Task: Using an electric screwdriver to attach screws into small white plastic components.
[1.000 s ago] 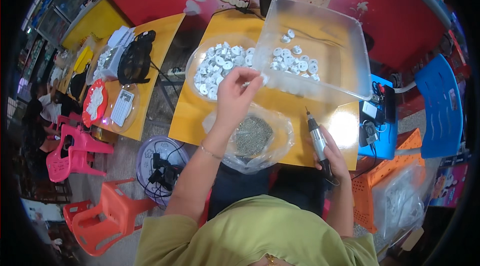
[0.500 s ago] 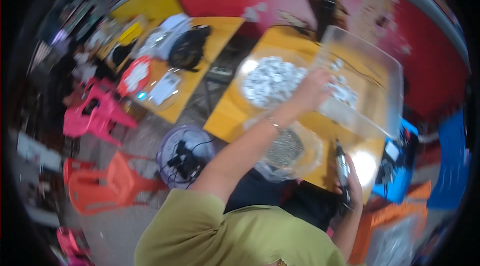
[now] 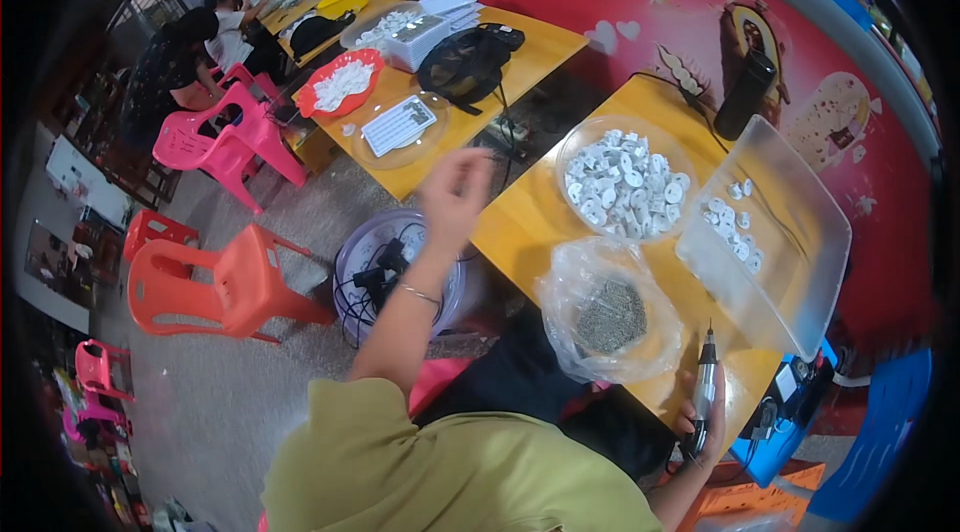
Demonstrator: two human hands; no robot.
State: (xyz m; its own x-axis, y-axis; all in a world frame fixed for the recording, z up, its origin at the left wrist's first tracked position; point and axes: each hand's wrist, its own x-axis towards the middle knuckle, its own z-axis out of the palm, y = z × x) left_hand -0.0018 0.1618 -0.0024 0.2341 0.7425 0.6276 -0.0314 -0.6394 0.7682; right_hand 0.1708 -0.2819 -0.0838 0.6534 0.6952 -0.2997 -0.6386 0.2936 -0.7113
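The right hand (image 3: 705, 422) grips a thin electric screwdriver (image 3: 705, 387) at the table's (image 3: 520, 222) near edge; it looks light, stiff. The left hand (image 3: 455, 194) hangs loose, empty.

Left hand lifts away from the parts

The left hand (image 3: 455, 194), which a second ago reaches over the round clear bowl of white parts (image 3: 625, 182) and half a second ago stretches to the edge of the clear rectangular tray (image 3: 790, 272), is now raised off the yellow tabletop (image 3: 525, 222), blurred, out at about nine o'clock from the bowl, above the floor fan (image 3: 395, 272). Whether it carries a part cannot be told. The view also swings: bowl, tray and the plastic bag of dark bits (image 3: 610, 317) now sit toward three o'clock in the picture, and the second table with the pink and orange chairs (image 3: 215, 282) comes into sight at ten o'clock.
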